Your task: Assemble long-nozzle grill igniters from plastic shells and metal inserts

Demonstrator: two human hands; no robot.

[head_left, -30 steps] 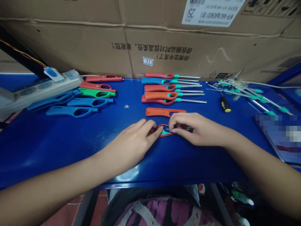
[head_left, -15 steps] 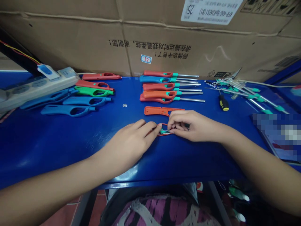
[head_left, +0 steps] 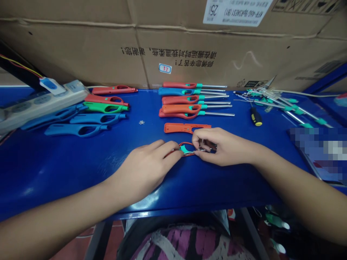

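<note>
On the blue table in front of me lies an orange-red half casing of a long-necked lighter (head_left: 188,155), with a green trigger (head_left: 185,149) and thin pale wires inside. My left hand (head_left: 151,162) is closed over its handle end, the fingers hiding most of it. At the front end my right hand (head_left: 221,146) is closed, thumb and fingers bent around the wires and a bit of metal tube; the exact grip is partly hidden. Just beyond both hands rests a loose orange casing half (head_left: 176,128), its right end touching or behind my right fingers.
Several lighters with metal tubes (head_left: 181,100) lie in a row behind. To the left are coloured casing halves (head_left: 76,129) and a power strip (head_left: 40,103); small screws (head_left: 141,122) lie between. A screwdriver (head_left: 255,117) and tube assemblies (head_left: 288,108) sit right. A cardboard box (head_left: 94,54) backs the table.
My left fingers have drawn back slightly to the left, so more of the green trigger shows. My right hand has shifted a little along the wires, and some metal tube now shows beneath it.
</note>
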